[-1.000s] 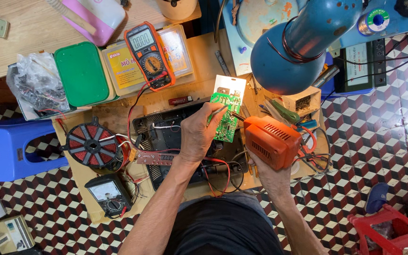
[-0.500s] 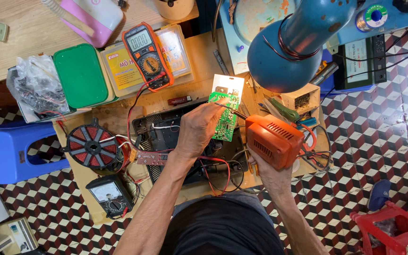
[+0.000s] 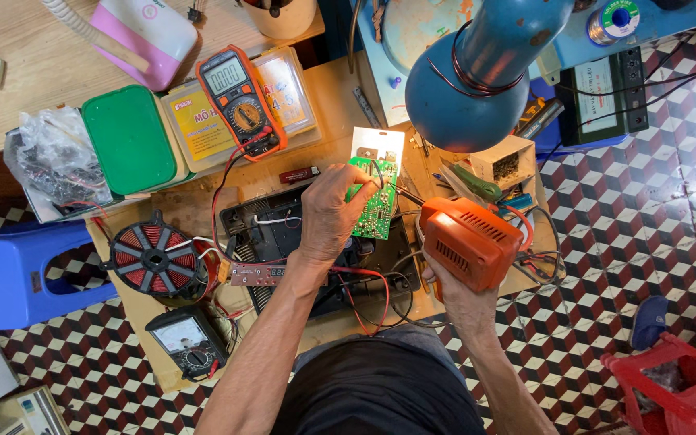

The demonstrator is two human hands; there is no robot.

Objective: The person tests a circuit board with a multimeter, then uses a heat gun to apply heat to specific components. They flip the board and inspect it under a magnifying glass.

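Pinching a green circuit board (image 3: 379, 203) at its left edge, left hand (image 3: 328, 211) with fingers curled around it, above an opened black appliance base (image 3: 283, 234). Clamped around an orange soldering gun (image 3: 470, 242), right hand (image 3: 453, 290), tip against the board. Beyond: copper coil disc (image 3: 153, 258), orange multimeter (image 3: 239, 101), green box (image 3: 129, 138), blue lamp (image 3: 477, 76).
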